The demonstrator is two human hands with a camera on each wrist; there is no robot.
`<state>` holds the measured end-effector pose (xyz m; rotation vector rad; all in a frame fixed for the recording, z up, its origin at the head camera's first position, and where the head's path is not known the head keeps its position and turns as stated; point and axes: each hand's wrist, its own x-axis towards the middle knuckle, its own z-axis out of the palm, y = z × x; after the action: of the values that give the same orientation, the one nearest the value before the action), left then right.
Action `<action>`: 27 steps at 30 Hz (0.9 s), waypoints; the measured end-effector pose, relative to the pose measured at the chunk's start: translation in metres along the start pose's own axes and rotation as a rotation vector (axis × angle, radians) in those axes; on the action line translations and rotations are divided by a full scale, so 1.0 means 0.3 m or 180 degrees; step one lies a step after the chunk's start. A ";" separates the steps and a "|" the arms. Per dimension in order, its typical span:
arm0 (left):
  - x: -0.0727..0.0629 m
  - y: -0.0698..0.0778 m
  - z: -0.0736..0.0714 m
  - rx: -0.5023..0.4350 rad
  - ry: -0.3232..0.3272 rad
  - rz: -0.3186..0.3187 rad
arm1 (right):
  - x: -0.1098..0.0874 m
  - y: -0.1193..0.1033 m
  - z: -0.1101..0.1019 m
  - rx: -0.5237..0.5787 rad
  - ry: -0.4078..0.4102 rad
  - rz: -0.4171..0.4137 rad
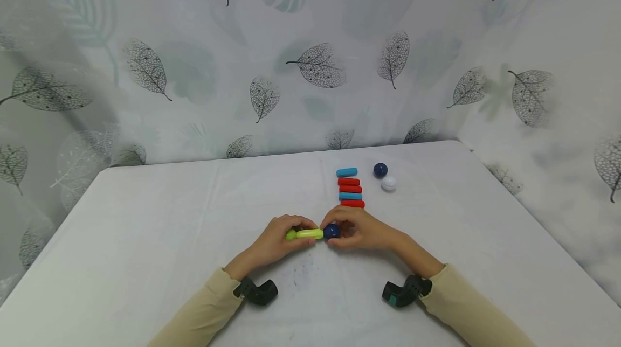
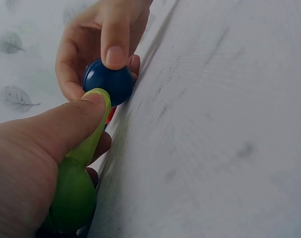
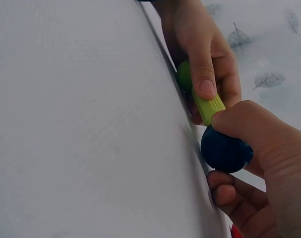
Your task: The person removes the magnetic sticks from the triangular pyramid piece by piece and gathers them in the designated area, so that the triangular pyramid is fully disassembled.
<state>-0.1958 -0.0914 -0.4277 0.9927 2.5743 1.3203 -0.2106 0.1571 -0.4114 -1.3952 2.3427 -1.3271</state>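
In the head view my left hand (image 1: 275, 238) grips a yellow-green toy rod (image 1: 309, 234) between thumb and fingers, low over the white table. A green ball (image 1: 290, 235) sits at the rod's left end, partly covered by that hand. On the other side, my right hand (image 1: 366, 229) pinches a dark blue ball (image 1: 331, 231) against the rod's right end. The left wrist view shows the blue ball (image 2: 110, 82) at the rod's tip, under the right thumb. Ridges mark the rod (image 3: 213, 105) in the right wrist view, where the blue ball (image 3: 224, 151) appears to touch it.
Beyond the right hand lies a column of short rods, including a blue rod (image 1: 346, 172) and a red rod (image 1: 349, 181). To their right are another dark blue ball (image 1: 380, 169) and a white ball (image 1: 388, 183). A leaf-patterned backdrop (image 1: 208, 115) borders the white table (image 1: 184, 217).
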 end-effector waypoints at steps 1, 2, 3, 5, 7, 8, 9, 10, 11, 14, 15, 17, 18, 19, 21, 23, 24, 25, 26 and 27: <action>0.001 0.001 0.000 0.0002 -0.0006 0.0000 | -0.002 0.002 -0.002 0.0003 -0.0015 -0.0004; 0.002 0.002 0.000 0.0006 -0.0011 -0.0004 | -0.004 0.007 -0.004 0.0021 -0.0031 0.0003; 0.002 0.003 0.000 0.0008 -0.0017 -0.0004 | -0.007 0.013 -0.006 0.0029 -0.0053 0.0004; 0.004 0.004 0.001 0.0005 -0.0034 -0.0007 | -0.011 0.026 -0.010 0.0107 -0.0086 0.0042; 0.006 0.004 0.003 0.0019 -0.0046 0.0011 | -0.016 0.037 -0.013 0.0171 -0.0113 0.0047; 0.007 0.004 0.004 0.0023 -0.0049 0.0025 | -0.018 0.042 -0.015 0.0198 -0.0120 0.0038; 0.008 0.004 0.005 0.0031 -0.0054 0.0041 | -0.020 0.044 -0.015 0.0213 -0.0124 0.0020; 0.009 0.004 0.005 0.0041 -0.0060 0.0050 | -0.022 0.046 -0.016 0.0226 -0.0123 0.0017; 0.009 0.004 0.005 0.0052 -0.0066 0.0048 | -0.022 0.047 -0.016 0.0210 -0.0124 0.0002; 0.008 0.004 0.005 0.0084 -0.0064 0.0048 | -0.023 0.050 -0.013 0.0185 -0.0117 0.0011; 0.007 0.003 0.004 0.0100 -0.0058 0.0050 | -0.022 0.052 -0.011 0.0169 -0.0119 0.0013; 0.005 0.001 0.004 0.0117 -0.0042 0.0059 | -0.019 0.056 -0.008 0.0181 -0.0120 0.0025; 0.004 0.000 0.004 0.0119 -0.0033 0.0070 | -0.018 0.057 -0.006 0.0189 -0.0120 0.0029; 0.003 -0.001 0.004 0.0119 -0.0025 0.0077 | -0.017 0.059 -0.005 0.0188 -0.0128 0.0011; 0.003 -0.002 0.004 0.0133 -0.0018 0.0109 | -0.016 0.059 -0.005 0.0196 -0.0141 -0.0035; 0.004 -0.004 0.005 0.0134 -0.0025 0.0129 | -0.016 0.057 -0.007 0.0214 -0.0154 -0.0057; 0.004 -0.004 0.005 0.0141 -0.0027 0.0137 | -0.017 0.059 -0.008 0.0215 -0.0168 -0.0072; 0.004 -0.004 0.005 0.0157 -0.0030 0.0146 | -0.018 0.060 -0.011 0.0227 -0.0184 -0.0086; 0.004 -0.003 0.005 0.0176 -0.0036 0.0153 | -0.019 0.062 -0.013 0.0245 -0.0195 -0.0087; 0.004 -0.003 0.004 0.0182 -0.0035 0.0159 | -0.020 0.064 -0.015 0.0270 -0.0203 -0.0085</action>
<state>-0.1968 -0.0903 -0.4289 1.0774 2.6094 1.2552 -0.2220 0.1682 -0.4245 -1.4268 2.2082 -1.3512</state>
